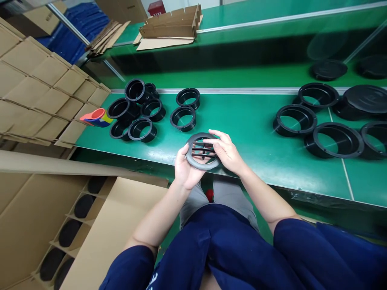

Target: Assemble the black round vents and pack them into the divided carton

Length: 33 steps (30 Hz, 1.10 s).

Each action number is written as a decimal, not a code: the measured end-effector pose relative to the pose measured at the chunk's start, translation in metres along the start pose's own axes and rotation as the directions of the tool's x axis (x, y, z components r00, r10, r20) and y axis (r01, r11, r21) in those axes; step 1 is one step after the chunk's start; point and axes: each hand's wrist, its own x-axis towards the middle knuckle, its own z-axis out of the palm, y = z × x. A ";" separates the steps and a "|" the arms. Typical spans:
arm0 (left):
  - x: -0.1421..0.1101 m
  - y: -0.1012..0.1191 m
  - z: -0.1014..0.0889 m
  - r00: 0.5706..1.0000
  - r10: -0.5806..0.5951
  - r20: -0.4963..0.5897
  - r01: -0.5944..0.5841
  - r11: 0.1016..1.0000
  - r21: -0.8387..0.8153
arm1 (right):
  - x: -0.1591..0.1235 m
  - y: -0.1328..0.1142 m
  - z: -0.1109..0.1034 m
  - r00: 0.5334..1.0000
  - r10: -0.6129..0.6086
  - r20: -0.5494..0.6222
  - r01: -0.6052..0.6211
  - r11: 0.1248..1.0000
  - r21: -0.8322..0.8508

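single head-worn cam, looking forward and down over the wearer's torso [236, 237], left hand [189, 174] and right hand [229, 155] close at mid-frame, green bench [238, 117] running across just beyond

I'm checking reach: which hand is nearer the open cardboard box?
Left. The left hand is right of the open cardboard box; the right hand is farther right.

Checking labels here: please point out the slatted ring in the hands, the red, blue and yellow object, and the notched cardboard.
Slatted ring [203, 150]: head view, on its central bars.
Red, blue and yellow object [98, 114]: head view, on its red part.
Notched cardboard [169, 32]: head view, on its near upright side.
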 end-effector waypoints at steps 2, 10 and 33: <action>0.002 0.001 0.000 0.999 -0.025 -0.026 0.025 1.000 -0.004 | -0.003 0.000 -0.001 1.000 0.010 -0.011 -0.010 1.000 0.004; 0.012 -0.007 -0.001 0.990 -0.085 -0.115 0.087 0.996 0.015 | -0.012 0.007 -0.006 0.949 -0.112 0.293 0.182 0.957 -0.226; 0.052 0.020 -0.039 0.938 0.313 -0.147 -0.143 0.738 0.660 | 0.011 0.002 -0.022 0.994 0.052 0.101 0.005 0.869 -0.495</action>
